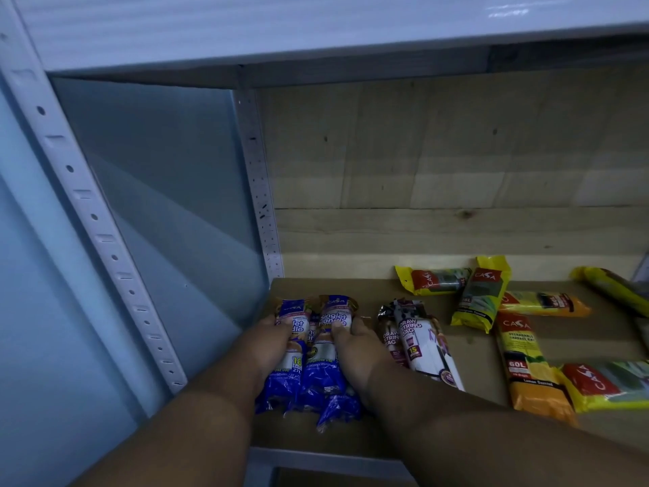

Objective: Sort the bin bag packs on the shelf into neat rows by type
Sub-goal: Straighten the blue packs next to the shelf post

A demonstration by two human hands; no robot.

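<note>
Blue singlet handle bag packs [325,367] lie side by side at the left end of the brown shelf board [477,353]. My left hand [272,346] grips the left pack with the thumb on top. My right hand [356,349] grips the right pack from its right side, thumb across the label. Just to the right lie two draw string bag packs [419,340], touching each other. Several yellow and orange Casa packs [479,298] lie scattered at mixed angles further right, one long orange pack [526,363] pointing towards me.
A white perforated upright [261,191] stands at the back left corner, and a slotted metal post [94,219] runs down the left front. The shelf above [316,33] overhangs. A wooden back panel [456,152] closes the rear.
</note>
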